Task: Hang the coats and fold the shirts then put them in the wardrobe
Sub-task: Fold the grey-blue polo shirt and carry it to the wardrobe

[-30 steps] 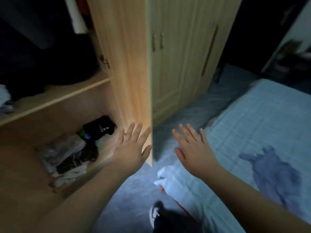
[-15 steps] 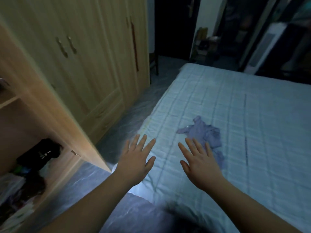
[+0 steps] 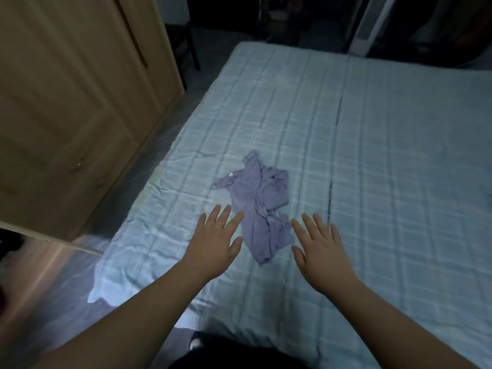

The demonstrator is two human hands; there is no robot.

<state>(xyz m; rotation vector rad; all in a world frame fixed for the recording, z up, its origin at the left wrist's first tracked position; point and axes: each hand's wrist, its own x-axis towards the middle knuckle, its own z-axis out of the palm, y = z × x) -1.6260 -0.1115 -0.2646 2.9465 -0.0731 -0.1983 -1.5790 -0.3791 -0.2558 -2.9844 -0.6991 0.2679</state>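
Dim bluish light, brightest on the bedsheet; blurred, wide-angle-bent edges.

Both forearms are bare from the near edge of the view up to the wrists, with no sleeve, watch, bracelet or ring showing on either. The left hand and the right hand wear no gloves. The fingernails look short and plain. At the near bottom edge, between the arms, a dark, black-looking garment covers the person's body; its cut cannot be made out.
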